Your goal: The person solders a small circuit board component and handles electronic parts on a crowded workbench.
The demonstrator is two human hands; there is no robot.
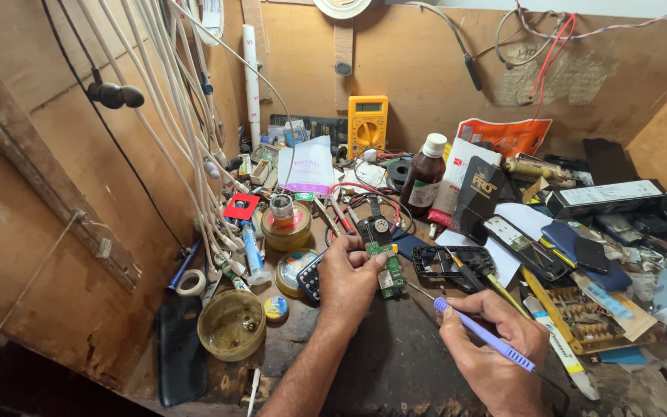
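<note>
Green board [384,266] sits mid-bench, pinched at its left edge by left hand [347,279], fingers closed on it. Right hand [496,347] is wrapped tight around purple iron [484,336], held like a pen, thin tip aimed at the board's lower end; can't tell if it touches. Black phone frame [453,262] lies just right of the board. Keypad [310,278] peeks out left of the left hand, beside a flux tin [293,266]. Solder spool [282,210] stands on a tape roll behind them. Dirty bowl [231,324] near the front left. Brown bottle [424,176] and yellow multimeter [367,123] at the back. White cables [187,131] hang down the left wall. Boxes and phone parts crowd the right side.
</note>
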